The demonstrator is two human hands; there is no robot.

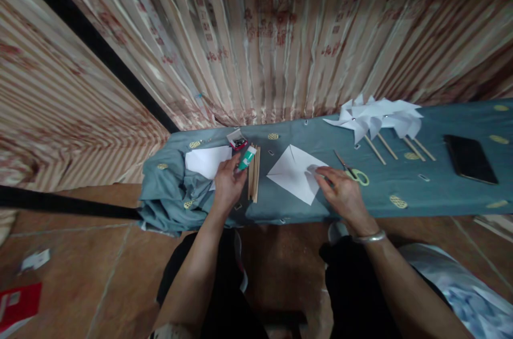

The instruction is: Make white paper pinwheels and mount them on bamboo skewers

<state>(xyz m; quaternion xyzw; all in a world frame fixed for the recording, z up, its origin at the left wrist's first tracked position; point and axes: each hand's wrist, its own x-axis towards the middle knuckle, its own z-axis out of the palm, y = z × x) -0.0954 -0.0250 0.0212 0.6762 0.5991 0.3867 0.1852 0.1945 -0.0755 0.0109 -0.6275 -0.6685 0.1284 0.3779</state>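
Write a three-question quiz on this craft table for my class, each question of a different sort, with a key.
1. True or false: the left hand holds the green-and-white glue stick.
2. What does the right hand rest on? A) the phone B) the folded white paper square C) the wooden sticks
3. Fill in: the yellow-handled ___ lie just right of the right hand.

Key: 1 true; 2 B; 3 scissors.

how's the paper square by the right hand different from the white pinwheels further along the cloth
The paper square lies flat, creased diagonally, with no stick; the pinwheels are folded into pointed vanes and sit on wooden sticks. The square is single, touched by the right hand; the pinwheels are heaped together, untouched. Both are white paper.
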